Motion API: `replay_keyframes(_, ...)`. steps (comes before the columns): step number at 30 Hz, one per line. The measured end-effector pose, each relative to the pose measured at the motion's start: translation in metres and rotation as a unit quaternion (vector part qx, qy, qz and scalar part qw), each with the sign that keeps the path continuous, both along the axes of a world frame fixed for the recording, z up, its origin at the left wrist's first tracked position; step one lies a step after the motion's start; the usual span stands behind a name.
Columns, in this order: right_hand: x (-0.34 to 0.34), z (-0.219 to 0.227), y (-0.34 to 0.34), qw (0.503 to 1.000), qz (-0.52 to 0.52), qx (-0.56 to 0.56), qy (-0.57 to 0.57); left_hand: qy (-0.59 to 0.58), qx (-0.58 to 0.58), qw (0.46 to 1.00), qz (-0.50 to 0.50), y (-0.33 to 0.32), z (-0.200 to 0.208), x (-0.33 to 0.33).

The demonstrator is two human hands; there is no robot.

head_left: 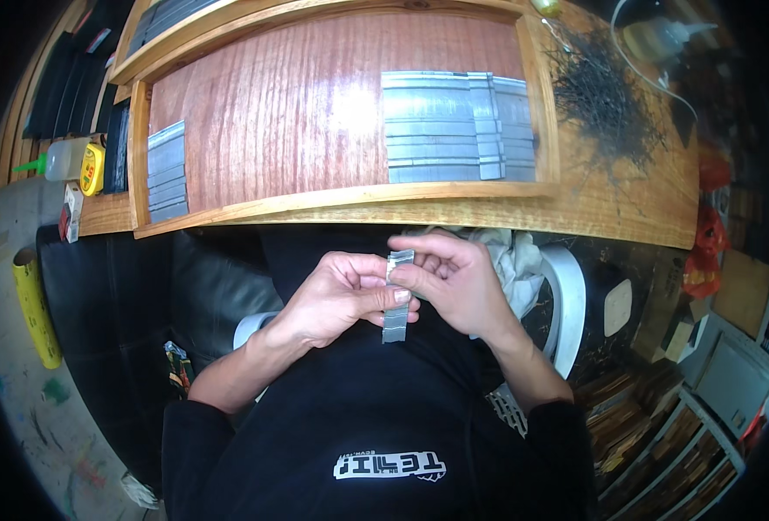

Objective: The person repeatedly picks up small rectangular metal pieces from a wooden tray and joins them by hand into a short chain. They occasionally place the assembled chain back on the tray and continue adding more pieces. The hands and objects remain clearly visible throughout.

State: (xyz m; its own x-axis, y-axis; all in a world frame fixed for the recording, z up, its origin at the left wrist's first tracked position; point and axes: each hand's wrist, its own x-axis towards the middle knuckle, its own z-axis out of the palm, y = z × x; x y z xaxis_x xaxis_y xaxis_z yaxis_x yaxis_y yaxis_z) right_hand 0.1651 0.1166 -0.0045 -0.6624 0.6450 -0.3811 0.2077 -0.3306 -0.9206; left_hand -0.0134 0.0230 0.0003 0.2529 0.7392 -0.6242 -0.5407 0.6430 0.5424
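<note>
Above my lap, in front of my chest, both hands hold a short stack of thin grey strips (395, 330), roughly upright in the picture. My left hand (336, 295) pinches it from the left, the thumb lying across its middle. My right hand (454, 282) grips the upper end between thumb and fingers. The material of the strips cannot be made out for sure. Beyond my hands, a shallow wooden tray (349, 196) lies on the table. Rows of similar grey strips (432, 122) fill its right part, and a smaller group (167, 169) sits at its left end.
A tangled heap of thin dark pieces (601, 95) lies right of the tray on the wooden table (671, 191). A yellow container (93, 168) and a green-tipped bottle (61, 160) stand left. A white chair arm (567, 304) curves beside my right forearm.
</note>
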Motion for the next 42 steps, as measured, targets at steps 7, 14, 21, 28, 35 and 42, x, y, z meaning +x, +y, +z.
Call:
replay_keyframes(7,0.046,0.007,-0.03,0.966,0.087,0.233,0.071,0.014,-0.005,0.999,0.047,0.01,0.009,-0.002)
replay_keyframes(14,0.031,-0.019,-0.054,0.95,0.011,0.291,0.109,0.016,0.029,0.999,0.03,0.025,0.003,0.003)
replay_keyframes(21,0.026,-0.023,-0.057,0.961,-0.006,0.255,0.105,0.014,-0.011,1.0,-0.006,0.028,0.008,-0.006)
replay_keyframes(28,0.033,0.002,-0.027,0.985,0.139,0.093,0.043,0.062,0.013,0.997,-0.032,0.029,0.007,-0.007)
replay_keyframes(35,0.008,0.007,0.007,0.988,-0.035,-0.131,0.071,0.079,0.026,0.996,-0.02,0.026,0.013,-0.006)
replay_keyframes(42,-0.016,-0.012,0.0,0.973,-0.104,-0.172,0.114,0.085,0.076,0.993,-0.003,0.027,0.002,-0.008)
